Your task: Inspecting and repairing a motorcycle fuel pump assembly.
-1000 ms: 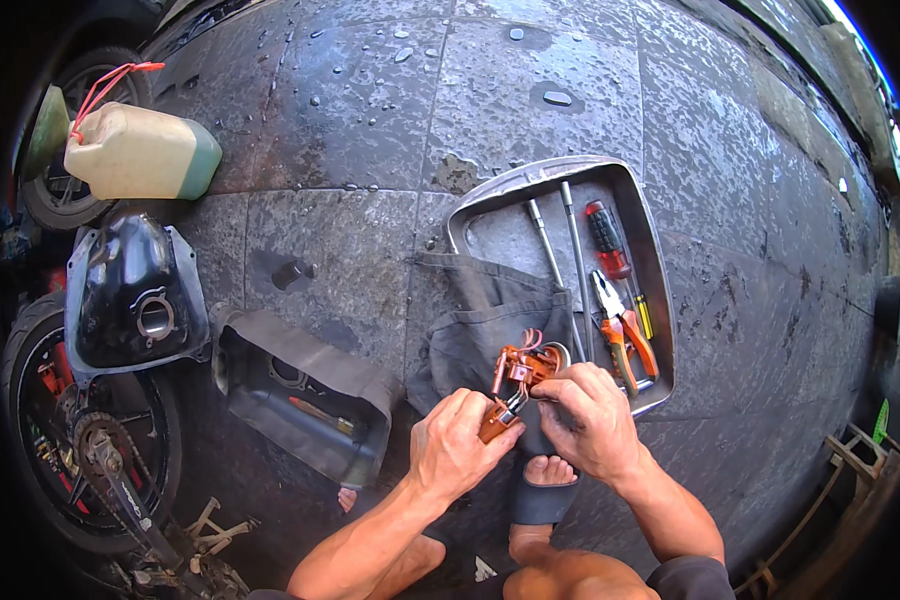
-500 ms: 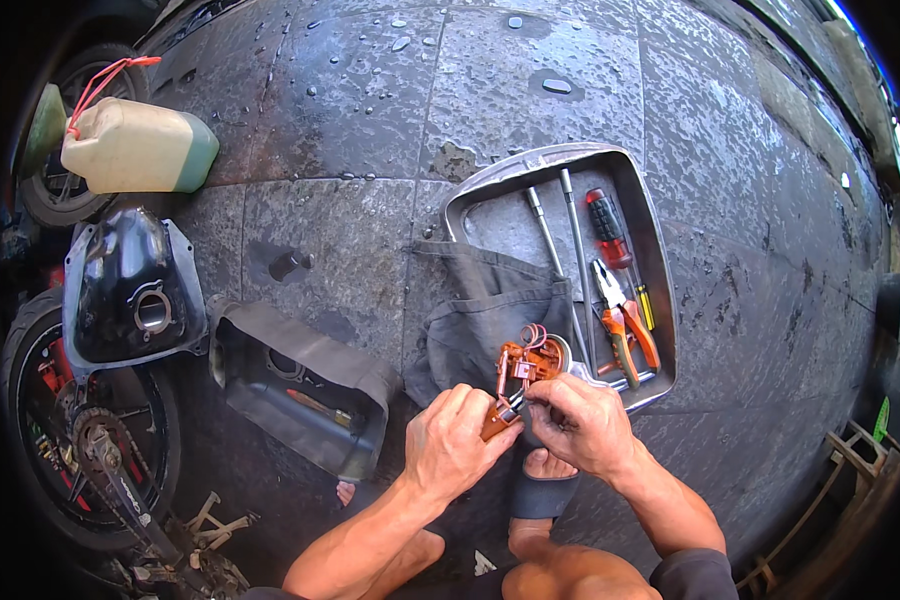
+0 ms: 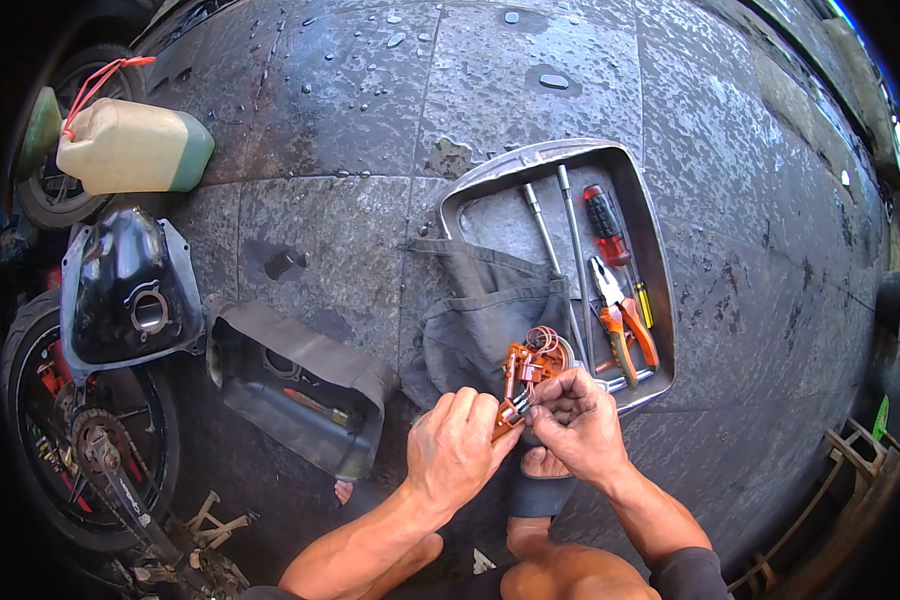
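An orange plastic fuel pump assembly (image 3: 530,368) with thin looped wires is held in front of me, above a dark grey cloth (image 3: 470,330). My left hand (image 3: 454,445) is closed around its near end, fingers wrapped over the orange body. At that same end, my right hand (image 3: 582,430) pinches thumb against forefinger beside small dark and silvery connector ends. The fingertips partly hide what they grip, apparently the wires. The pump's round light-coloured base shows at its right, partly behind my right fingers.
Beyond my hands lies a metal tray (image 3: 663,250) with a red-black screwdriver (image 3: 604,225), orange-handled pliers (image 3: 620,315) and long rods (image 3: 577,260). Leftward are a black fuel tank (image 3: 120,320), a hollow dark cover (image 3: 300,360), a plastic jerrycan (image 3: 130,148) and a motorcycle wheel (image 3: 25,400).
My right hand has turned slightly, its fingers lifting and spreading a little beside the pinch. The pump has tilted and shifted slightly right. My left hand keeps its hold.
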The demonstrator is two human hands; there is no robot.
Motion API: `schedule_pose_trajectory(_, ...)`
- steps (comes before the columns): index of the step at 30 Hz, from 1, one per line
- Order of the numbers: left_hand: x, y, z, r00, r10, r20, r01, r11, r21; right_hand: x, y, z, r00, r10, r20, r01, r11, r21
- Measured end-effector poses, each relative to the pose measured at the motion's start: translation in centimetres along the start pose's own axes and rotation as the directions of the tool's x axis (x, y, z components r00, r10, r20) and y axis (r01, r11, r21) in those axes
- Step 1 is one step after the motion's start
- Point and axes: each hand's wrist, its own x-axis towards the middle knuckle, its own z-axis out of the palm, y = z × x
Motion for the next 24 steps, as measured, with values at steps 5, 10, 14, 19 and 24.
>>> schedule_pose_trajectory(5, -0.11, 0.33, -0.14, 0.999, 0.036, 0.010, -0.036, 0.998, 0.050, -0.17, 0.63, 0.48, 0.998, -0.034, -0.049, 0.033, 0.999, -0.032)
schedule_pose_trajectory(10, -0.20, 0.50, -0.04, 0.999, 0.040, 0.013, -0.041, 0.997, 0.063, -0.37, 0.79, 0.74, 0.993, -0.093, -0.079, 0.085, 0.992, -0.098)
schedule_pose_trajectory(14, -0.15, 0.65, -0.20, 0.999, 0.047, 0.018, -0.048, 0.997, 0.067, -0.37, 0.75, 0.63, 0.991, -0.116, -0.062, 0.104, 0.980, -0.172)
schedule_pose_trajectory(19, -0.12, 0.60, -0.25, 0.998, 0.059, 0.027, -0.061, 0.996, 0.061, -0.27, 0.87, 0.50, 0.987, -0.158, -0.042, 0.146, 0.966, -0.213)
schedule_pose_trajectory(24, -0.03, 0.59, -0.26, 0.996, 0.073, 0.040, -0.076, 0.996, 0.055, -0.16, 0.83, 0.18, 0.987, -0.161, -0.014, 0.152, 0.957, -0.247)
